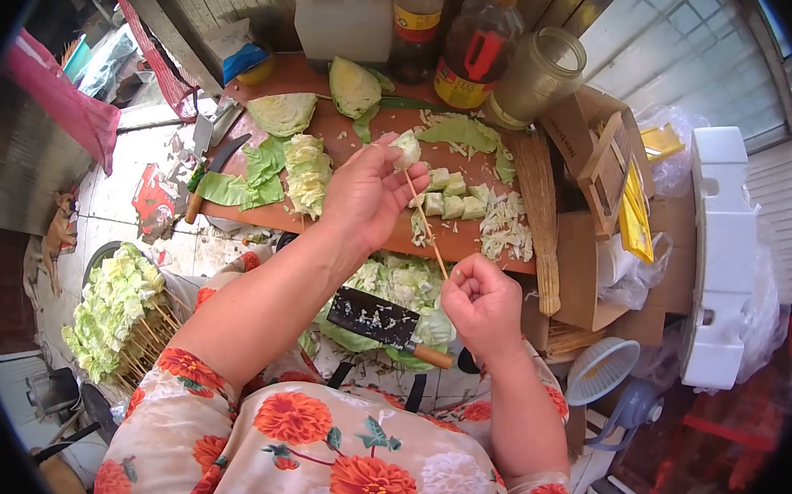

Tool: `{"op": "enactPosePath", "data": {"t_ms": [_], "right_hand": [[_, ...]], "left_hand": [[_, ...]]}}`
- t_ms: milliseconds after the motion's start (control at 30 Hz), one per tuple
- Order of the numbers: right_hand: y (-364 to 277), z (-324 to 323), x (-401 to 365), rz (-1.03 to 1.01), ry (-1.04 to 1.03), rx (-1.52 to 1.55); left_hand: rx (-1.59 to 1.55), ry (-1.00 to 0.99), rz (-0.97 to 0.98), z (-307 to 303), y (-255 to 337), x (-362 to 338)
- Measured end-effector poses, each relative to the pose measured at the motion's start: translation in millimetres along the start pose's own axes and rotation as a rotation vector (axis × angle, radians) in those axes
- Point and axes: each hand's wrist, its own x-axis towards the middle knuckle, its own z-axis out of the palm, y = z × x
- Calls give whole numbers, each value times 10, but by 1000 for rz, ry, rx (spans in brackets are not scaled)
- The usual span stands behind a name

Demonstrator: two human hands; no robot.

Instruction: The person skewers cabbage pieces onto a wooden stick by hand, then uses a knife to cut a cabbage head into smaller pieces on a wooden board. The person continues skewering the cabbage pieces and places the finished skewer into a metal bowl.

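Between thumb and fingers, my left hand (pixel 370 186) holds a pale cabbage piece (pixel 406 150) above the brown board (pixel 331 128). A thin wooden skewer (pixel 425 220) runs from that piece down to my right hand (pixel 482 306), whose closed fingers grip its lower end. Just right of my left hand, several cut cabbage blocks (pixel 455 196) lie on the board beside shredded cabbage (pixel 506 227). A cleaver (pixel 373 316) with a wooden handle rests over cabbage leaves (pixel 407 280) below the board.
Cabbage wedges (pixel 281 112) and bottles (pixel 416 28) stand at the back. A curved knife (pixel 223 166) lies at the board's left edge. Skewered cabbage (pixel 116 310) fills a container at left. Cardboard boxes (pixel 588 260) and white foam (pixel 721 261) are at right.
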Motion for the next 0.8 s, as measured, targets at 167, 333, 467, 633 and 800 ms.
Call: {"op": "enactPosePath", "data": {"t_ms": [167, 333, 467, 633, 800], "right_hand": [[-52, 10, -51, 20, 12, 16], [-42, 22, -56, -7, 25, -27], [6, 26, -62, 76, -12, 152], [40, 87, -76, 105, -3, 324], [14, 189, -95, 69, 67, 320]], "left_hand": [[-48, 2, 15, 9, 42, -19], [-23, -3, 29, 5, 18, -18], [103, -44, 105, 9, 67, -57], [354, -137, 198, 28, 44, -125], [380, -156, 206, 30, -37, -168]]}}
